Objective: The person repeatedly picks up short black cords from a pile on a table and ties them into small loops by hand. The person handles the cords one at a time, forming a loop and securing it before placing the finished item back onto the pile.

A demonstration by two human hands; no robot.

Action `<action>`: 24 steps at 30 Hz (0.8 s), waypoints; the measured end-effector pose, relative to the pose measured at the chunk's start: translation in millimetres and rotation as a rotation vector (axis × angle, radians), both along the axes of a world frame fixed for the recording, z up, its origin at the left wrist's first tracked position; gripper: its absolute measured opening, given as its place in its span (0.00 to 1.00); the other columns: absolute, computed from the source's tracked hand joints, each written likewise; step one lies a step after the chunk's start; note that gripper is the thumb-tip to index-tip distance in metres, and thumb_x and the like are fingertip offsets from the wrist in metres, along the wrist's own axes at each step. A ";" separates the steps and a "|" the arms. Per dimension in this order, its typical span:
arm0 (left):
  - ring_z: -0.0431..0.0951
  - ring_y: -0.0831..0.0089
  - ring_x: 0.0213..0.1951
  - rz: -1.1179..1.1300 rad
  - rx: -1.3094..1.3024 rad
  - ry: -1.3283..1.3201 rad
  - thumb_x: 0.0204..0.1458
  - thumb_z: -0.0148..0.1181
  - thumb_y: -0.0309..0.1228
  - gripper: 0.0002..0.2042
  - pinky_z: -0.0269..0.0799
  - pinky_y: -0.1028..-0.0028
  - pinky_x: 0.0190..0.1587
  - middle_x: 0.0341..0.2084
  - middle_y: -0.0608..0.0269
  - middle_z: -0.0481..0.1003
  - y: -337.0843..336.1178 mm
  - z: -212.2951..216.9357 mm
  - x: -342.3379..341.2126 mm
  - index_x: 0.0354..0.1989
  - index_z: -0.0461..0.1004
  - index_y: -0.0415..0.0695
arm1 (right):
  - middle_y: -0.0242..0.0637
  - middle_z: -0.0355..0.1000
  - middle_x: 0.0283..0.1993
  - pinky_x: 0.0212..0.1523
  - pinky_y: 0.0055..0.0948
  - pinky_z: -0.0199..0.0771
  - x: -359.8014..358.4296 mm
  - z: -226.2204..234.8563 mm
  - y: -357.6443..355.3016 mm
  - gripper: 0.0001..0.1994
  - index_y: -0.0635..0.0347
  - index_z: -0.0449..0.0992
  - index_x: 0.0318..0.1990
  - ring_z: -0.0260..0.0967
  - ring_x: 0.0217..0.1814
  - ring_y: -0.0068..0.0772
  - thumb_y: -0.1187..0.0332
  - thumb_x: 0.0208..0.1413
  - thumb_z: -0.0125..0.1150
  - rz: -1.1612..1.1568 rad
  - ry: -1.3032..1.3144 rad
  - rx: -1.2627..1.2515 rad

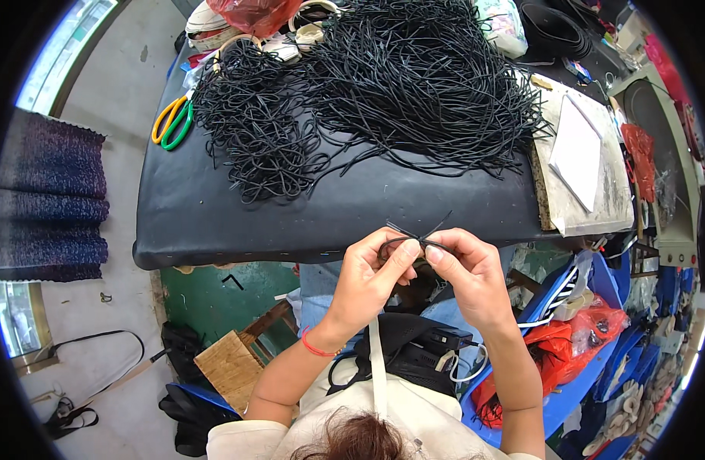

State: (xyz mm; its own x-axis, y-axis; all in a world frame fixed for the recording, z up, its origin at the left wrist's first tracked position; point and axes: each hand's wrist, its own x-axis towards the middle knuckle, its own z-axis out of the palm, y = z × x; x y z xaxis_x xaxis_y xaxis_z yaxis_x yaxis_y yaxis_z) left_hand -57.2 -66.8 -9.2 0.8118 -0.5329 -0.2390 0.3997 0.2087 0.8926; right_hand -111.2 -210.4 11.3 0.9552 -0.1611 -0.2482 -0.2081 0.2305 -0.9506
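Both my hands meet in front of the near edge of a black-covered table (pixel 207 230). My left hand (pixel 375 268) pinches a thin black cord (pixel 418 238) between thumb and fingers. Close beside it, my right hand (pixel 463 268) is closed on the same cord. The cord crosses itself between the hands, and two free ends stick up above the fingertips. Beyond the hands lies a large heap of straight black cords (pixel 437 92). To its left is a smaller pile of looped, tangled black cords (pixel 253 130).
Scissors with green and yellow handles (pixel 174 123) lie at the table's left edge. A pale board (pixel 548 161) with a white sheet (pixel 576 153) sits at the right. A red bag (pixel 253 11) stands at the back. Below right, a blue bin (pixel 552 414) holds orange-red bags (pixel 575 353).
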 end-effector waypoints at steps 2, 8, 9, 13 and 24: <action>0.68 0.85 0.25 -0.015 -0.025 0.021 0.54 0.53 0.32 0.09 0.63 0.84 0.27 0.23 0.69 0.71 1.4 -2.7 1.3 0.32 0.72 0.38 | 0.28 0.70 0.31 0.33 0.13 0.63 -1.2 0.9 0.2 0.08 0.67 0.73 0.38 0.63 0.33 0.12 0.71 0.54 0.56 0.002 0.019 0.017; 0.72 0.81 0.29 0.122 -0.211 -0.005 0.56 0.51 0.30 0.09 0.68 0.81 0.32 0.31 0.63 0.74 -9.3 -3.5 2.7 0.41 0.71 0.38 | 0.26 0.69 0.31 0.29 0.12 0.59 2.9 3.3 19.2 0.09 0.65 0.71 0.40 0.61 0.30 0.10 0.70 0.55 0.56 -0.080 0.000 0.170; 0.73 0.80 0.30 0.095 -0.244 0.038 0.56 0.50 0.29 0.10 0.69 0.80 0.34 0.32 0.62 0.74 -9.2 0.2 4.3 0.42 0.71 0.38 | 0.25 0.68 0.31 0.28 0.12 0.59 3.4 3.9 23.3 0.09 0.64 0.70 0.40 0.60 0.29 0.10 0.70 0.55 0.56 -0.097 -0.017 0.193; 0.75 0.77 0.32 -0.033 -0.178 0.071 0.56 0.50 0.29 0.10 0.72 0.77 0.37 0.31 0.61 0.75 4.7 13.2 22.8 0.42 0.72 0.38 | 0.29 0.68 0.32 0.33 0.15 0.63 -1.2 18.2 10.2 0.06 0.64 0.69 0.37 0.62 0.31 0.14 0.71 0.56 0.53 -0.225 -0.195 -0.275; 0.74 0.81 0.29 -0.196 -0.147 0.095 0.56 0.52 0.31 0.10 0.73 0.80 0.34 0.28 0.64 0.75 6.1 17.9 13.0 0.38 0.73 0.36 | 0.29 0.68 0.27 0.24 0.13 0.62 19.1 9.8 5.0 0.10 0.63 0.69 0.32 0.59 0.24 0.11 0.66 0.60 0.49 -0.028 -0.056 0.054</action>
State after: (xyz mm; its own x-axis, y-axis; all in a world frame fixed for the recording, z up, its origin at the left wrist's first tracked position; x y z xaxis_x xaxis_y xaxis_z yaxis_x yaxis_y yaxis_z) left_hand -44.3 -60.7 8.7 0.6674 -0.7122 -0.2175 0.5258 0.2438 0.8149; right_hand -92.1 -205.4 21.2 0.9631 -0.1756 -0.2040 -0.1481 0.2871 -0.9464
